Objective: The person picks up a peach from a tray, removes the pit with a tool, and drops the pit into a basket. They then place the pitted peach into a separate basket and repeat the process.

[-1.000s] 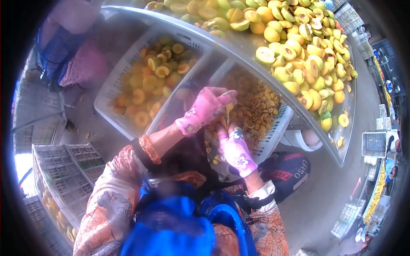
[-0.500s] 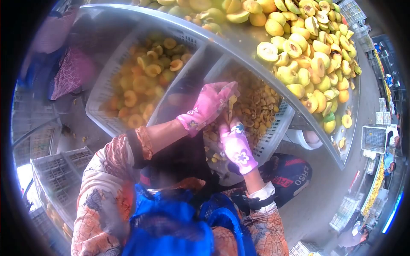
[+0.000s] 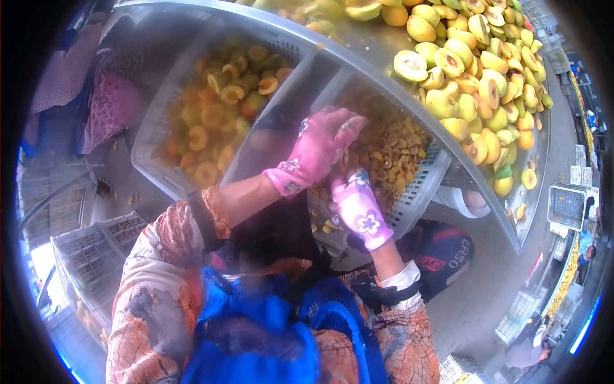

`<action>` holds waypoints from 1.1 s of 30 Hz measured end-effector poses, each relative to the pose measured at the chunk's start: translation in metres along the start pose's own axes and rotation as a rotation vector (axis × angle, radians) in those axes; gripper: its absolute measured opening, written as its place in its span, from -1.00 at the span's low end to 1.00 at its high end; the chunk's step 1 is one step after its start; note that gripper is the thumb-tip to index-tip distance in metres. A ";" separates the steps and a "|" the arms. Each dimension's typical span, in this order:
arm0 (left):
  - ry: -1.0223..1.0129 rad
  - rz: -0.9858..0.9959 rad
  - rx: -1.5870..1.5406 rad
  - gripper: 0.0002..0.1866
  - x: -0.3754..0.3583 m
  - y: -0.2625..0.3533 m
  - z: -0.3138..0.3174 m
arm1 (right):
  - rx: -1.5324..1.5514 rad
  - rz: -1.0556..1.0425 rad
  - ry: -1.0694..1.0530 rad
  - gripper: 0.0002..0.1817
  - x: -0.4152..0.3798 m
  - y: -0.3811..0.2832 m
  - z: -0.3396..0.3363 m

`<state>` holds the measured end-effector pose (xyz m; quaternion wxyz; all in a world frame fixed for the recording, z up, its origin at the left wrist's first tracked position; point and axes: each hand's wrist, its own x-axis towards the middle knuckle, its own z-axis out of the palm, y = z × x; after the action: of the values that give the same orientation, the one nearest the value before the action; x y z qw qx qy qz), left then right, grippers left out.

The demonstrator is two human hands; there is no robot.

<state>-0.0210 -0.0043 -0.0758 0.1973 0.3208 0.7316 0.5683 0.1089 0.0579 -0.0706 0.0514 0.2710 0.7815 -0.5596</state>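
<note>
The left hand (image 3: 318,148), in a pink glove, hovered over the near edge of a white crate of pits and scraps (image 3: 416,192), its fingers curled narrow around something too hidden to name. The right hand (image 3: 358,208), in a paler flowered glove, met it from below, the two touching; whether its fingers gripped a tool or fruit could not be told. A second white crate of halved orange fruit (image 3: 167,125) sat just to the left, both crates tucked under the edge of the metal bench (image 3: 358,54). On the bench, farther and to the right, lay a heap of yellow-green halved fruit (image 3: 473,70). Below the hands were a blue apron (image 3: 256,333) and patterned orange sleeves (image 3: 153,301). Empty grey crates (image 3: 89,256) stood on the floor at the near left.
</note>
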 end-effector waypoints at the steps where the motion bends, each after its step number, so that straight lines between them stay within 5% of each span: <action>1: -0.058 -0.041 0.025 -0.61 0.001 0.000 -0.001 | -0.002 0.001 0.000 -0.85 -0.002 0.000 0.000; 4: -0.117 -0.123 0.013 -0.59 0.000 -0.003 0.002 | 0.614 0.310 -0.183 -0.65 -0.006 0.001 -0.007; 5: -0.121 -0.121 0.014 -0.59 -0.001 0.001 0.003 | 0.241 0.039 -0.134 -0.66 0.003 0.037 0.002; 8: -0.145 -0.264 0.066 -0.57 -0.002 0.009 0.004 | -0.123 -0.033 -0.046 -0.67 0.002 0.044 0.009; 9: -0.174 -0.263 0.095 -0.56 0.002 0.001 0.005 | 0.462 0.317 -0.199 -0.66 -0.009 0.010 -0.004; 10: -0.206 -0.264 0.123 -0.55 0.003 0.001 0.005 | 0.463 0.319 -0.198 -0.66 -0.012 0.013 -0.006; 12: -0.273 -0.308 0.133 -0.56 0.007 0.010 0.000 | 1.039 0.361 -0.444 -0.79 -0.017 0.012 -0.014; 13: -0.336 -0.348 0.146 -0.57 0.007 0.015 -0.002 | 0.727 0.374 -0.338 -0.80 -0.021 -0.003 -0.016; 14: -0.334 -0.349 0.147 -0.57 0.006 0.013 -0.002 | 0.727 0.374 -0.341 -0.80 -0.022 -0.004 -0.016; 19: -0.254 -0.194 -0.030 -0.60 -0.005 0.019 -0.007 | 0.933 0.311 -0.443 -0.79 -0.023 0.005 -0.019; 22: -0.197 -0.110 0.041 -0.72 -0.013 0.021 -0.004 | 0.584 0.269 -0.219 -0.80 -0.027 0.021 -0.010; 24: -0.133 0.077 0.084 -0.68 -0.019 0.029 -0.009 | 0.711 0.250 -0.050 -0.90 -0.023 0.049 0.001; 25: -0.179 -0.044 0.129 -0.62 -0.021 0.045 -0.020 | 0.781 0.330 -0.193 -0.91 -0.026 0.033 -0.014; 26: -0.129 0.053 0.155 -0.60 -0.022 0.049 -0.026 | 0.917 0.423 -0.281 -0.88 -0.030 0.002 -0.020; 27: -0.036 0.138 0.041 -0.63 -0.023 0.049 -0.026 | 1.072 0.431 -0.563 -0.84 -0.010 0.038 -0.031; 28: -0.007 0.220 0.066 -0.67 -0.025 0.059 -0.033 | 0.791 0.284 -0.252 -0.83 -0.019 0.011 -0.022; 30: 0.089 0.443 0.238 -0.70 -0.025 0.055 -0.037 | 0.678 0.082 -0.288 -0.81 -0.010 0.041 -0.022; 32: -0.048 0.353 0.305 -0.72 -0.031 0.084 -0.049 | 0.629 0.163 -0.164 -0.77 -0.039 -0.017 -0.011; 33: -0.075 0.376 0.318 -0.72 -0.028 0.085 -0.049 | 1.171 0.583 -0.141 -0.78 -0.051 -0.053 -0.015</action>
<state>-0.0123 -0.0455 0.0169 0.0621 0.4991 0.7314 0.4605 0.1296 0.0408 -0.0007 0.0960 0.4176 0.2369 -0.8720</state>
